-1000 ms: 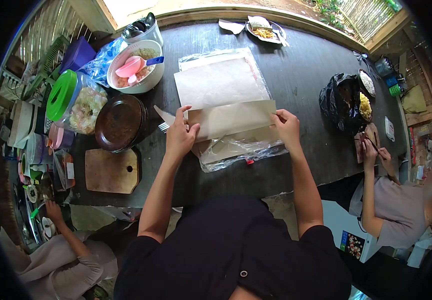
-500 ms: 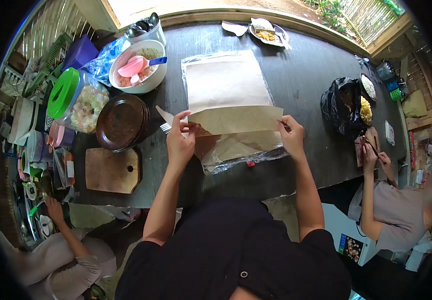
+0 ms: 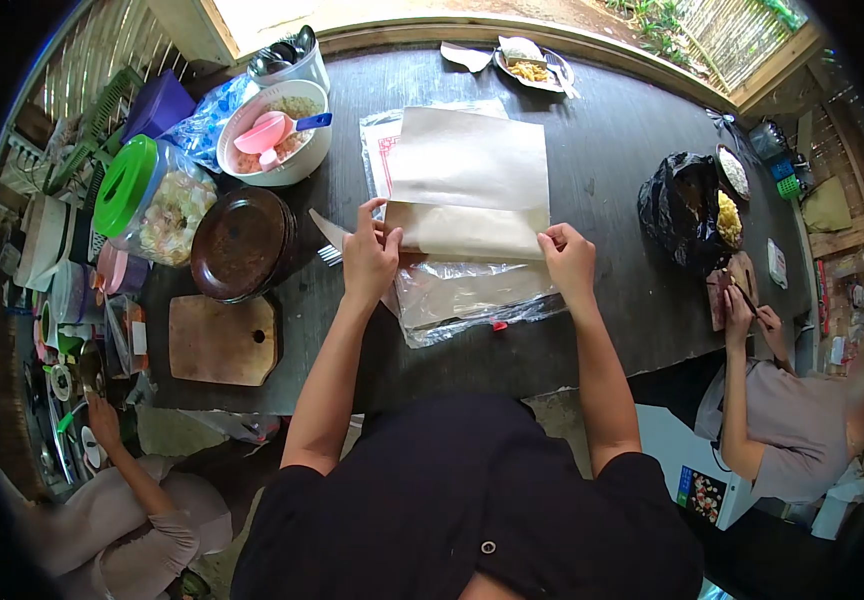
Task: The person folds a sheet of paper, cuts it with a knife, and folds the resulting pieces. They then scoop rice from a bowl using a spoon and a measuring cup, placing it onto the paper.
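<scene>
A sheet of brown paper lies over a stack of paper in clear plastic wrap on the dark table. Its near part is folded back over itself as a flap. My left hand pinches the left end of the fold between thumb and fingers. At the right end of the same fold, my right hand is closed on the paper. Red print shows on a sheet beneath, at the upper left. A fork lies just left of my left hand, partly hidden.
On the left stand a white bowl with a pink scoop, dark stacked plates, a cutting board and a green-lidded jar. A black plastic bag sits right. Co-workers are at both sides; the right one holds a knife.
The paper has shifted right and its near flap is now folded down onto the sheet. My hands have moved slightly left and closer together, and red print is uncovered.
</scene>
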The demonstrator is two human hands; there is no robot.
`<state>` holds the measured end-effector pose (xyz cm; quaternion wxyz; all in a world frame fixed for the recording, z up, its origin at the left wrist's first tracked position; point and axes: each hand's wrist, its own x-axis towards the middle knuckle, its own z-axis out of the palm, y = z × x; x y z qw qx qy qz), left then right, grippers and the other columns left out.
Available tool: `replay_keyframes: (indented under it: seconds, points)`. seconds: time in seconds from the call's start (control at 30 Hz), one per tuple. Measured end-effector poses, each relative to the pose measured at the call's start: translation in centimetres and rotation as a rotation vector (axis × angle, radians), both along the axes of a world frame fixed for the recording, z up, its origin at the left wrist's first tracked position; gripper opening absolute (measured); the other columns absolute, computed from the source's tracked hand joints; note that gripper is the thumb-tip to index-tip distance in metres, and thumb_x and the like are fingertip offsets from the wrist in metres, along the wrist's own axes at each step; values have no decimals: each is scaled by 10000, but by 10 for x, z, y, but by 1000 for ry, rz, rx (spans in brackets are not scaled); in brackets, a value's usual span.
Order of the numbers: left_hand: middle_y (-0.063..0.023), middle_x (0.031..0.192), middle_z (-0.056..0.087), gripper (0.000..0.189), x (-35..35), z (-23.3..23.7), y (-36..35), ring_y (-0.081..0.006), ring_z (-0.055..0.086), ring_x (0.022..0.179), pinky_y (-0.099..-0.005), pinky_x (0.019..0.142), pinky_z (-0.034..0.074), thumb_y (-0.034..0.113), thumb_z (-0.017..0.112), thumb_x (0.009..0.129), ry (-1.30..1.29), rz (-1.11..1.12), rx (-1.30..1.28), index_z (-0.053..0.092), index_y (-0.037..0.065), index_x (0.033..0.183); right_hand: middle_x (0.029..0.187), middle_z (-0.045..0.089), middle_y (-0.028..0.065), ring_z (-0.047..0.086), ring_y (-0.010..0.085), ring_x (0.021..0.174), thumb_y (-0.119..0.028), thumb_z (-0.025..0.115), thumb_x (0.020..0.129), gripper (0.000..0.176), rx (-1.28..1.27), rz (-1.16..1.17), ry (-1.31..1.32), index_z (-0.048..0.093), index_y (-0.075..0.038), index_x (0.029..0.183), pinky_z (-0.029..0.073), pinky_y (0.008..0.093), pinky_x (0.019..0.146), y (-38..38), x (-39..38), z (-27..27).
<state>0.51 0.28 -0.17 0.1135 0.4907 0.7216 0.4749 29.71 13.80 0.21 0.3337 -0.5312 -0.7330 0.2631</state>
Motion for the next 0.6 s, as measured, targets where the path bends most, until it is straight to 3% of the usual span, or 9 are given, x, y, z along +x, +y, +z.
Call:
replay_keyframes:
  seconds: [0.07,0.4,0.6]
  points:
    - [-134,827,701,514,-1,-1,2,-279,710,713,-387,626,530,85,714,883,-18,-12,-36,474,111,1337,766,724,132,717,259,698,-140,740,846,134,40,-13,-40,709,-16,885,537,357,660,-3,1,-3]
    - [-90,864,725,522,1,-2,10,-319,697,738,-441,700,498,184,738,869,157,5,-144,493,168,1330,769,729,143,721,229,704,-140,761,827,164,-53,-87,29,711,12,861,541,342,671,-4,5,2]
    - [-70,846,713,472,7,-1,13,-323,680,765,-432,744,454,222,722,883,230,40,-192,504,183,1299,756,733,131,708,197,593,-124,747,827,156,-227,-127,98,715,24,862,566,321,556,1,5,6]
